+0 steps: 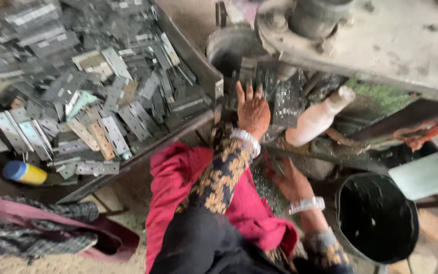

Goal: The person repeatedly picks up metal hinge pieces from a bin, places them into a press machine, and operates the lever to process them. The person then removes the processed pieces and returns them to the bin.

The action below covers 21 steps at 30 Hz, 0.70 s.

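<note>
the left hand (252, 112) reaches open-fingered at the press (381, 40), the right hand's (292, 182) grip unclear, many hinge plates (92, 96) still heaped in the tray (188, 50).

The left hand (252, 112) is stretched forward with its back up and fingers spread, a bangle at the wrist. The right hand (293, 183) is lower and nearer, fingers slightly bent.

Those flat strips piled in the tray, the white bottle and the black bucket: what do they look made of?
Strips: likely sheet metal, grey with a dull shine, thin, punched with rows of holes; a few look rusty tan.
Bottle: probably plastic, matt off-white and smudged.
Bucket: seems plastic, black with a soft sheen and thin rim, though blur leaves it open.
Tray: looks like grimy grey metal.
</note>
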Tool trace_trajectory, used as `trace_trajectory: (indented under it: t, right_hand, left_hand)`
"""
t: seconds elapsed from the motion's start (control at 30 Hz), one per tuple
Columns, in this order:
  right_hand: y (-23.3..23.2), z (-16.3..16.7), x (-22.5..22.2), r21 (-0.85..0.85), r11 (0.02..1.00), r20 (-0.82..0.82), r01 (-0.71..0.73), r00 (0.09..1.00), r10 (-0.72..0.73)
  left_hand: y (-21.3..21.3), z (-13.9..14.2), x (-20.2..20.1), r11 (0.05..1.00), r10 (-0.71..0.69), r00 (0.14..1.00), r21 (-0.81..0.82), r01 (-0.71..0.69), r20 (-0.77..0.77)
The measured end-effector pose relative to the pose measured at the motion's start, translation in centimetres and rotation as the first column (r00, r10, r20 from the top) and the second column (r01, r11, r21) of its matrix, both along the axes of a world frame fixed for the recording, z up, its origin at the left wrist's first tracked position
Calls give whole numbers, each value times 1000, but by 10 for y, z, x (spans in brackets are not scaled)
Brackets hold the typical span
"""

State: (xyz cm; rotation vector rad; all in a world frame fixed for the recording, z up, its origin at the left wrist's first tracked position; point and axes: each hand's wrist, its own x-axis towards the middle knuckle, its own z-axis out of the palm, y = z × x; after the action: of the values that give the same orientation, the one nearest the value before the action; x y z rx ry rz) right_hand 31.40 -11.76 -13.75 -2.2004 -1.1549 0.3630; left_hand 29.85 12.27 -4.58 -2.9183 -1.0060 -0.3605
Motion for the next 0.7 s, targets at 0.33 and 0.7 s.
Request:
trace_trajectory:
  t: [0.33,0.7]
  right_hand:
    - [7,3,-26,-214,959,43,188,982,-183]
    - [33,130,-30,206,932,9,299,952,-307]
  left_hand:
    - [1,-4,-1,999,-15,995,37,12,94]
    - [-14,-22,-88,926,-297,826,-66,371,479]
